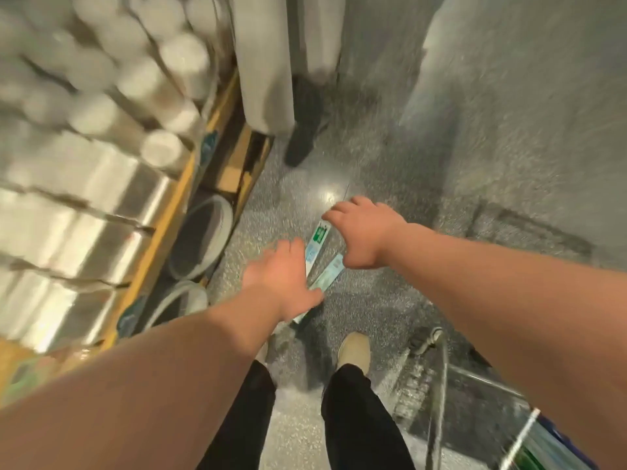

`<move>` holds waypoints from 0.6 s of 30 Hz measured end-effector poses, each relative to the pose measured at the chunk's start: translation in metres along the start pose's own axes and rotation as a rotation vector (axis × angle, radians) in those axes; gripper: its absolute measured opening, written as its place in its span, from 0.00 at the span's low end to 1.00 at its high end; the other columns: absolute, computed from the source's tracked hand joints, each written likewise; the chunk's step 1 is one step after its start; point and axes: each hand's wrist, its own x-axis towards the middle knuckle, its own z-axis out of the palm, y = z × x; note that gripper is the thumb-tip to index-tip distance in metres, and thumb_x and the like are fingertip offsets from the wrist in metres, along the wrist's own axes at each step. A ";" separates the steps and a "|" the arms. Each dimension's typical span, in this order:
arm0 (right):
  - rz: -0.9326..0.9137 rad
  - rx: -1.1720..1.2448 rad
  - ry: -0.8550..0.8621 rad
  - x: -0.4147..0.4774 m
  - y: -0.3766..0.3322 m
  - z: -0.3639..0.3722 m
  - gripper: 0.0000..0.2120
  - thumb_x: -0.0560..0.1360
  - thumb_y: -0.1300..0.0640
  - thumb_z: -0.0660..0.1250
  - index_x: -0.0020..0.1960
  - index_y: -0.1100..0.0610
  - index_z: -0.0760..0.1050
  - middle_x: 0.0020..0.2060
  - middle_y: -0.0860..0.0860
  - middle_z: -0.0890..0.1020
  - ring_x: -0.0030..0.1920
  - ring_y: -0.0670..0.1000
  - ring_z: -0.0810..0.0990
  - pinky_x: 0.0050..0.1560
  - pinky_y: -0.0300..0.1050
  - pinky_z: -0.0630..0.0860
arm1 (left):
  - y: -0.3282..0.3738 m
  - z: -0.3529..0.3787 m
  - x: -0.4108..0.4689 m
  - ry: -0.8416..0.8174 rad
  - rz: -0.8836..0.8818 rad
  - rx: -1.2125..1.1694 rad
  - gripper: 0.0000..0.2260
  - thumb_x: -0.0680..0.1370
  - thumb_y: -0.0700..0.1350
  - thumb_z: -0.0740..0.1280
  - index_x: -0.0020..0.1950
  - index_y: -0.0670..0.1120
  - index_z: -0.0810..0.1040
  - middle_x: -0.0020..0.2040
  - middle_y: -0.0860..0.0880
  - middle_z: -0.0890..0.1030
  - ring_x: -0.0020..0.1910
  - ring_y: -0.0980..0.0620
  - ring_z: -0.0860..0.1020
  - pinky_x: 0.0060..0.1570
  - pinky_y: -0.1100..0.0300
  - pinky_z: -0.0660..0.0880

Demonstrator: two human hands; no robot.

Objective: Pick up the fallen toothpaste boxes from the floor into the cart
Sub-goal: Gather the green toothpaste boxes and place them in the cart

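Two long toothpaste boxes lie on the speckled grey floor ahead of my feet. One white box with a green end [316, 244] lies farther out; a pale green box [325, 281] lies nearer, partly hidden. My left hand [281, 276] hovers over the near ends of the boxes with fingers spread and relaxed, holding nothing. My right hand [363, 232] reaches above the far box, fingers loosely curved and empty. The frame does not show whether either hand touches a box. The cart [441, 378] shows as a metal frame and wheel at the lower right.
Shelves on the left hold stacked white and metallic containers [101, 164], with bowls on the lowest level [203, 239]. Another person's legs and dark shoe [298, 144] stand on the floor beyond the boxes. My own shoes [354, 351] are just behind the boxes.
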 end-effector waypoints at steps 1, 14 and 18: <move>-0.022 -0.016 -0.013 0.026 0.003 0.024 0.39 0.69 0.48 0.70 0.77 0.51 0.61 0.72 0.51 0.68 0.71 0.58 0.64 0.67 0.59 0.69 | -0.003 0.024 0.021 -0.014 -0.023 -0.022 0.42 0.72 0.64 0.70 0.77 0.47 0.57 0.72 0.46 0.67 0.68 0.44 0.71 0.57 0.47 0.73; -0.016 -0.057 -0.152 0.270 0.024 0.276 0.47 0.70 0.53 0.71 0.82 0.46 0.48 0.82 0.50 0.46 0.79 0.64 0.39 0.76 0.69 0.51 | -0.070 0.293 0.226 -0.143 -0.066 0.061 0.63 0.66 0.74 0.71 0.80 0.40 0.38 0.82 0.40 0.52 0.78 0.38 0.59 0.69 0.37 0.69; 0.032 -0.071 -0.163 0.296 0.034 0.305 0.43 0.73 0.55 0.67 0.81 0.42 0.49 0.81 0.47 0.43 0.78 0.66 0.33 0.75 0.72 0.48 | -0.074 0.328 0.239 -0.103 -0.017 0.066 0.64 0.67 0.78 0.66 0.79 0.36 0.34 0.81 0.36 0.48 0.79 0.36 0.55 0.72 0.36 0.64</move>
